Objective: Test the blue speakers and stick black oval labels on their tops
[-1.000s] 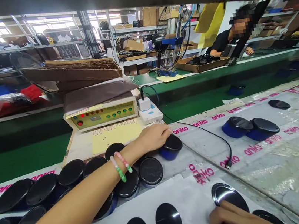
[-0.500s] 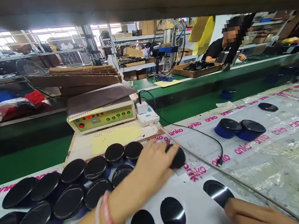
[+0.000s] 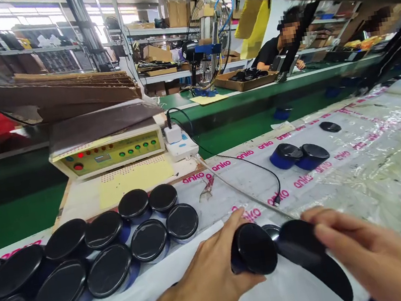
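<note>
My left hand (image 3: 202, 291) grips a round blue-bodied puck with a glossy black top (image 3: 253, 249), tilted towards me. My right hand (image 3: 369, 246) pinches a thin, flexible black disc (image 3: 299, 242), which bends downward just right of that puck. Both hands are close together over a white backing sheet (image 3: 292, 287), and the sheet's surface is mostly hidden beneath them. Left of my left hand stand several more black-topped pucks (image 3: 148, 240), packed in rows on the printed plastic-covered bench (image 3: 370, 155).
A pair of blue pucks (image 3: 295, 157) and a loose black disc (image 3: 330, 126) lie farther along the bench. A black cable crosses it. Behind stand a yellow-green control box (image 3: 107, 155) and a green conveyor (image 3: 239, 109). A co-worker (image 3: 276, 48) sits beyond, near a cardboard tray (image 3: 246, 80).
My left hand has lifted a puck from the bench. My right hand now holds a black disc up off the white sheet. The whole view has swung, so the bench sits farther left.
</note>
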Demonstrator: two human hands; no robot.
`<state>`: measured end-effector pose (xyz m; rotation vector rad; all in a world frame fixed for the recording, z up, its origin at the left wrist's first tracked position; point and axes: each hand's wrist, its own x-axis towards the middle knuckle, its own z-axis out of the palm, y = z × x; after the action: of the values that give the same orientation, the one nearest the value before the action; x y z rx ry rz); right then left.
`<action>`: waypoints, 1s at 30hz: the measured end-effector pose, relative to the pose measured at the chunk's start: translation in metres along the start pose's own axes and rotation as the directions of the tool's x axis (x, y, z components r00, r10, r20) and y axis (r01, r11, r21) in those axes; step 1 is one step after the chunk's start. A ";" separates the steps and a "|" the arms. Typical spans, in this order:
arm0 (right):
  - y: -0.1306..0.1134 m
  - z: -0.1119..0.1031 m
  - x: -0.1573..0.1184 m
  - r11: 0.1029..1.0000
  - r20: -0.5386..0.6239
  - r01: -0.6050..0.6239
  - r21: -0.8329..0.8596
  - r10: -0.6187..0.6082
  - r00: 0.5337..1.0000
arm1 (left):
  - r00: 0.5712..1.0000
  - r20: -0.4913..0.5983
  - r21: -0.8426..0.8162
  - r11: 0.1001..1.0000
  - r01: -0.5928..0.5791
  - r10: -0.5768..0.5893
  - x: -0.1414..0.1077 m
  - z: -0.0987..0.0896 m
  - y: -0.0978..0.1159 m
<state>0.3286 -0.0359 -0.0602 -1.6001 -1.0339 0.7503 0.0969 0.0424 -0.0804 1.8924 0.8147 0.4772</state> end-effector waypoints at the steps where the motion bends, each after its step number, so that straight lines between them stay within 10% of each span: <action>1: -0.001 0.019 -0.004 0.994 0.071 -0.049 0.095 0.042 0.997 | 1.000 0.015 -0.012 1.000 0.005 -0.005 0.000 -0.001 0.001; 9: 0.009 0.074 -0.025 0.798 0.140 -0.262 0.543 0.222 0.965 | 0.998 0.055 -0.097 0.995 0.006 0.000 -0.001 -0.006 0.001; 30: 0.021 0.077 -0.034 0.921 0.016 -0.062 0.383 0.061 0.998 | 0.999 0.045 -0.087 0.996 0.012 -0.008 -0.001 -0.003 0.003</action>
<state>0.2520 -0.0358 -0.1021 -1.2948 -0.7822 0.9358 0.0951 0.0425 -0.0759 1.8115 0.7621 0.4561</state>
